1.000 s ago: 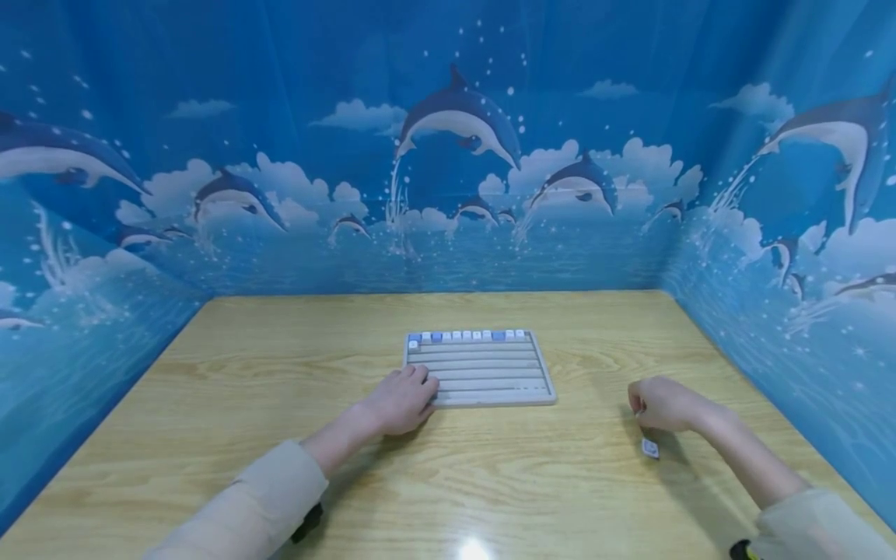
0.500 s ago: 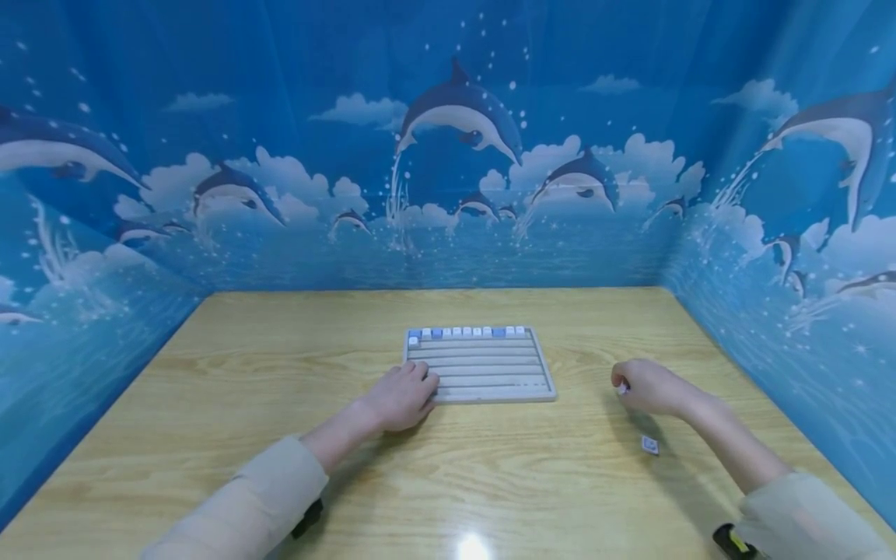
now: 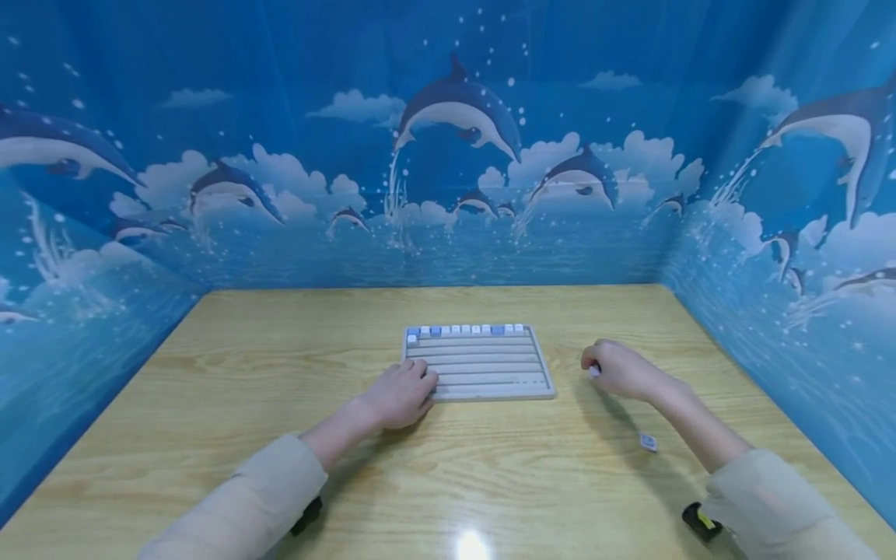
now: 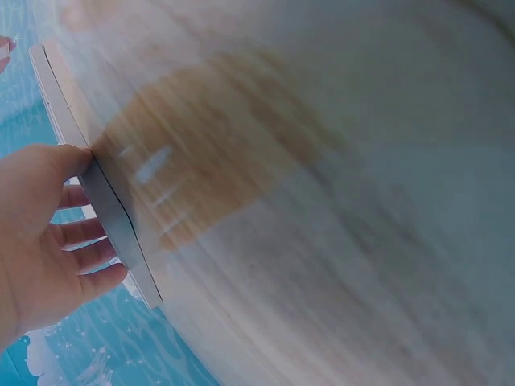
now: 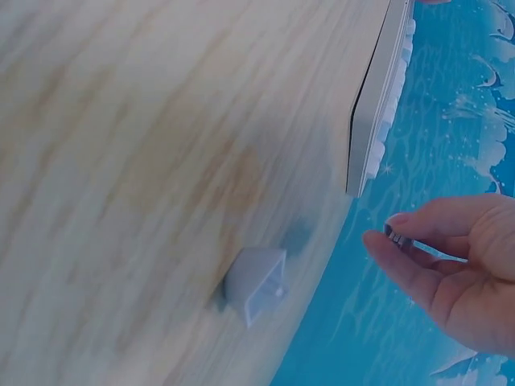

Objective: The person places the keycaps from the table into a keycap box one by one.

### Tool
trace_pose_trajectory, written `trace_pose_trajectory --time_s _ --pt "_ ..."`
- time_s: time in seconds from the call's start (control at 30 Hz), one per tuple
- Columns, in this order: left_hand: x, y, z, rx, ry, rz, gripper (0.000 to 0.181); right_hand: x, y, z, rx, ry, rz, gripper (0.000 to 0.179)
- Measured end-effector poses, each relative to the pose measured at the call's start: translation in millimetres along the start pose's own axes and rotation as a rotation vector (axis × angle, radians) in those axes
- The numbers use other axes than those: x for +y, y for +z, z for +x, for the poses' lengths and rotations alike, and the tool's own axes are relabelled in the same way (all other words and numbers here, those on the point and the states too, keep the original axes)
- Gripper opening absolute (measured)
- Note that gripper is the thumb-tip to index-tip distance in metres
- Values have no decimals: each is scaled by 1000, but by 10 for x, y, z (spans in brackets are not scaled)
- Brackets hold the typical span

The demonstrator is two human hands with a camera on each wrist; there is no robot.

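Observation:
A pale tray (image 3: 483, 379) with ridged rows lies at the table's middle, white and blue keycaps (image 3: 465, 330) along its top row. One more white keycap (image 3: 411, 340) sits at the left of the second row. My left hand (image 3: 402, 395) grips the tray's front left corner, its thumb (image 4: 74, 159) at the side wall. My right hand (image 3: 619, 372) is raised to the right of the tray, pinching a small keycap (image 5: 400, 238) between thumb and fingertips. Below that hand, another keycap (image 3: 648, 442) lies tipped on the table, its hollow underside showing in the right wrist view.
The wooden table (image 3: 448, 474) is bordered at the back and sides by a blue dolphin curtain (image 3: 280, 140). Light sleeves cover both forearms, and a dark wrist device (image 3: 701, 521) shows under the right cuff.
My right hand has lifted a keycap off the table and moved left and away from me, nearer the tray. The other loose keycap stays put, and my left hand keeps its place.

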State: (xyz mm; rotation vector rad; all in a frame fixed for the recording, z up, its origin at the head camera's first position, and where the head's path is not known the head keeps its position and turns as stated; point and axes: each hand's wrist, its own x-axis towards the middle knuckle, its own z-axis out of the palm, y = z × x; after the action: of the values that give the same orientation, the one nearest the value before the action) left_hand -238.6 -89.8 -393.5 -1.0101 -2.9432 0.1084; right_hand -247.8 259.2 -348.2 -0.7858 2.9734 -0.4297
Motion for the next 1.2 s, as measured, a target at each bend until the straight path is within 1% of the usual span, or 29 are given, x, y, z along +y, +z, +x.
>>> trace_pose_trajectory --time_s 0.17,0.3,0.37,0.67,0.87,1.03,1.2 --pt "-3 -1 -3 1 4 1 20 -46 17 99 50 27 9 20" --pt "-5 9 -1 0 -1 -5 20 -93 21 163 70 53 10 22" --pt "-5 13 1 1 -3 -7 21 -123 29 191 80 48 -1 22" --pt "-8 21 -1 16 2 -11 20 -240 114 321 152 -33 23 20" --pt "-7 19 -12 34 10 -40 17 -307 133 388 145 -45 46 21" --pt "-7 14 -11 35 5 -25 18 -338 153 435 157 -104 53 18" --pt "-9 25 -2 39 10 -20 18 -385 183 502 143 -130 43 12"
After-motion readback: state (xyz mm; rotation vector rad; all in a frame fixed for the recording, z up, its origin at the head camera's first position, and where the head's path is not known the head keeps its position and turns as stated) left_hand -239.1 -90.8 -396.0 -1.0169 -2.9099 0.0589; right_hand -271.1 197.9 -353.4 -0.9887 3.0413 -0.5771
